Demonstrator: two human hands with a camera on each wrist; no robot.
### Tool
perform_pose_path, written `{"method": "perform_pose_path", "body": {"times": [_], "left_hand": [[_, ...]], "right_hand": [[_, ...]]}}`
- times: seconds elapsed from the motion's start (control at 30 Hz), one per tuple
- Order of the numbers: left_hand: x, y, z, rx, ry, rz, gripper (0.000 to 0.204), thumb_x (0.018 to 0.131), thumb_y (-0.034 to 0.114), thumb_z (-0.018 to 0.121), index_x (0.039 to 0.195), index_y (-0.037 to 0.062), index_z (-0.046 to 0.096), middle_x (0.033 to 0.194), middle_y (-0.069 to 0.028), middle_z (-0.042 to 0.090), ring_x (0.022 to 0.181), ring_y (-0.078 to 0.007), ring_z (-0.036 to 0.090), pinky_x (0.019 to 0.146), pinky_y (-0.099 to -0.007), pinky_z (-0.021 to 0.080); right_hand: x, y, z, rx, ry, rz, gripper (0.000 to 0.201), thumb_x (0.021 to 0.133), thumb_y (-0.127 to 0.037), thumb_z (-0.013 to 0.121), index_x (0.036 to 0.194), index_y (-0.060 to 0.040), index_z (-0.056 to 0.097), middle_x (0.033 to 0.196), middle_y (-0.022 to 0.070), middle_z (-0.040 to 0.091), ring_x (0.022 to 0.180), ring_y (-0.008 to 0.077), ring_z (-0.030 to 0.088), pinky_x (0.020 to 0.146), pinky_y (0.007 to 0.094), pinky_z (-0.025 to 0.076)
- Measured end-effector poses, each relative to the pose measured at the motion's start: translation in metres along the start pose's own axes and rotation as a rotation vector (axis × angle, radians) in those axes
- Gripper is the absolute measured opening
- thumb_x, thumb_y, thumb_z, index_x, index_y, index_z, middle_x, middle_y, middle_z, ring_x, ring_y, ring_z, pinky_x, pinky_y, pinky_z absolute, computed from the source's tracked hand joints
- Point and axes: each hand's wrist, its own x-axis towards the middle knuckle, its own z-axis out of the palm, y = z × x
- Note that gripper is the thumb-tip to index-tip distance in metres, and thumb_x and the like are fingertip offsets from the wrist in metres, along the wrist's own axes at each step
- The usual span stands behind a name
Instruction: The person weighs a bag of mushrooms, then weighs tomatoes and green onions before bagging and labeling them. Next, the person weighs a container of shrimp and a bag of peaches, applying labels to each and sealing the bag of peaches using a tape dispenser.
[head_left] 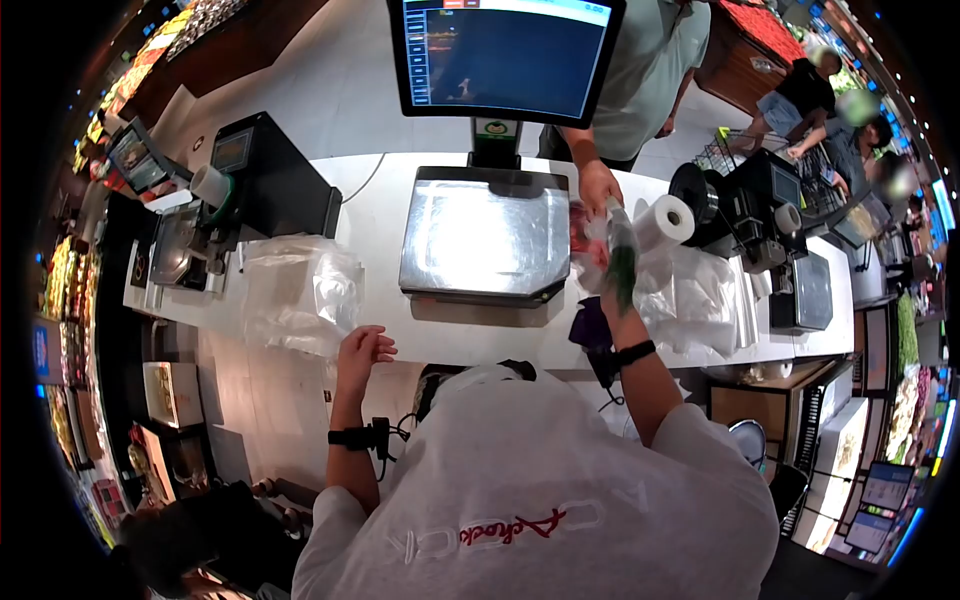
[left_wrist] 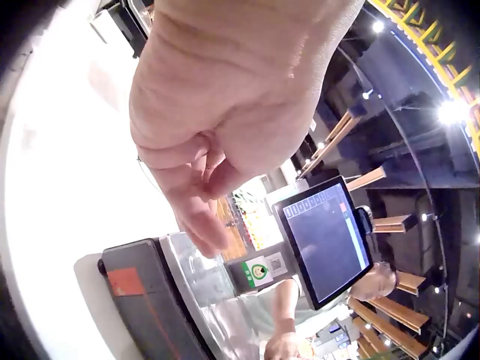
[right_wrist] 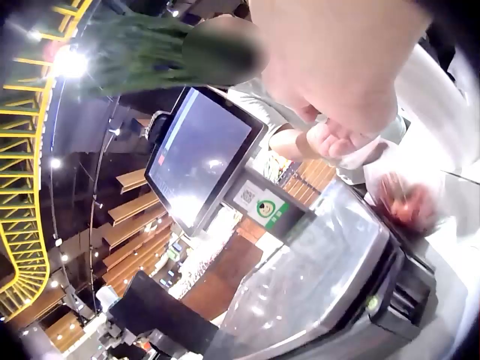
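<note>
Nearest, the person's left hand [head_left: 366,356] hangs loose by the counter's near edge, fingers softly bent around nothing. The right hand [right_wrist: 330,67] is curled round one green leafy bunch [head_left: 622,272], held above the counter to the right of the scale. The bunch looks light, limp toward the leaf ends and easily bruised; the firmer stem end should be the place to grip it. The wrist view blurs it, so I cannot be sure whether thin plastic wraps it.

Just beyond the right hand is one clear bag of red produce [right_wrist: 409,201], beside the scale. Its film is probably slippery and its contents soft, so the gathered neck would be the safest hold. A second person's hand [head_left: 598,186] is at its top.

On the counter: one steel-topped scale [head_left: 485,235], two piles of clear bags, left [head_left: 305,290] and right [head_left: 700,295], and one large white roll [head_left: 664,222]. Farther off, one monitor [head_left: 508,60] stands behind the scale.
</note>
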Motion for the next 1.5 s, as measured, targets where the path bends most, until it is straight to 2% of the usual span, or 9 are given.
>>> {"method": "perform_pose_path", "body": {"times": [0.03,0.1,0.13,0.27,0.53,0.9,1.03,1.27,1.5], "left_hand": [[-0.003,0.002,0.0,0.01,0.009,-0.001,0.023,0.1,0.012,0.05,0.113,-0.006,0.058,0.094,-0.0148,0.068,0.085,-0.0222,0.069,0.078,-0.0312,0.058],[-0.007,0.006,0.001,0.026,0.039,0.008,0.021,0.099,0.008,0.05,0.112,-0.0065,0.057,0.096,-0.0152,0.068,0.088,-0.0231,0.069,0.081,-0.0317,0.058],[-0.004,-0.004,-0.002,-0.035,0.014,0.063,0.019,0.098,0.005,0.05,0.112,-0.0064,0.058,0.096,-0.0154,0.068,0.09,-0.0234,0.069,0.083,-0.0319,0.058],[0.013,-0.036,-0.017,0.006,0.046,0.21,0.014,0.091,-0.008,0.055,0.1,-0.003,0.064,0.1,-0.0119,0.069,0.099,-0.0208,0.067,0.091,-0.0299,0.055],[0.018,-0.039,-0.052,0.255,0.089,0.228,0.022,0.092,-0.002,0.054,0.109,0.0006,0.068,0.11,-0.0088,0.07,0.106,-0.017,0.064,0.097,-0.0307,0.048],[0.015,-0.033,-0.161,0.142,0.163,0.077,0.04,0.1,0.03,0.054,0.079,-0.0014,0.068,0.081,-0.0086,0.071,0.078,-0.0141,0.063,0.078,-0.0286,0.048],[0.019,-0.031,-0.203,0.163,0.204,0.107,0.049,0.102,0.034,0.051,0.064,0.0033,0.052,0.063,-0.0036,0.054,0.061,-0.013,0.052,0.062,-0.0289,0.043],[0.038,-0.039,-0.245,0.086,0.12,0.041,0.048,0.103,0.037,0.046,0.066,0.0076,0.051,0.058,0.0002,0.045,0.052,-0.0107,0.043,0.051,-0.0272,0.038],[0.05,-0.038,-0.25,0.229,0.027,0.332,0.029,0.102,0.028,0.045,0.085,0.0065,0.054,0.067,0.0008,0.048,0.057,-0.0098,0.043,0.052,-0.0274,0.038]], "right_hand": [[-0.001,0.016,-0.018,0.207,-0.047,0.006,0.035,0.1,-0.027,0.056,0.12,0.0005,0.061,0.112,0.01,0.066,0.098,0.0158,0.064,0.089,0.0271,0.051],[-0.009,0.017,-0.019,-0.327,-0.152,-0.009,0.033,0.099,-0.031,0.057,0.116,-0.0032,0.063,0.102,0.0067,0.07,0.091,0.0121,0.065,0.074,0.026,0.052],[-0.037,0.001,0.008,-0.374,0.03,0.044,0.029,0.098,-0.027,0.059,0.114,-0.0019,0.064,0.096,0.0053,0.071,0.087,0.0122,0.066,0.073,0.0244,0.051],[-0.054,0.018,0.001,-0.425,-0.087,0.22,0.025,0.098,-0.021,0.061,0.112,-0.0003,0.065,0.093,0.0081,0.071,0.078,0.0131,0.068,0.068,0.0225,0.052],[-0.08,0.037,0.014,-0.513,-0.178,0.211,0.02,0.094,-0.016,0.065,0.1,0.0031,0.067,0.081,0.0076,0.068,0.066,0.012,0.063,0.063,0.0217,0.05],[-0.122,0.094,0.138,-0.779,-0.213,0.085,0.028,0.09,-0.019,0.071,0.07,-0.0037,0.059,0.054,-0.0001,0.053,0.045,0.0072,0.046,0.042,0.0244,0.033],[-0.14,0.119,0.177,-0.936,-0.256,-0.04,0.038,0.092,-0.024,0.069,0.062,-0.0032,0.057,0.049,0.0009,0.05,0.043,0.0085,0.047,0.043,0.0258,0.035],[-0.184,0.134,0.209,-1.002,-0.274,-0.139,0.05,0.098,-0.028,0.06,0.057,-0.0011,0.052,0.05,0.0015,0.046,0.045,0.0095,0.047,0.044,0.0285,0.038],[-0.198,0.142,0.215,-1.027,-0.239,-0.24,0.048,0.101,-0.026,0.055,0.062,-0.0018,0.042,0.054,0.001,0.037,0.051,0.01,0.04,0.049,0.0313,0.036]]}}
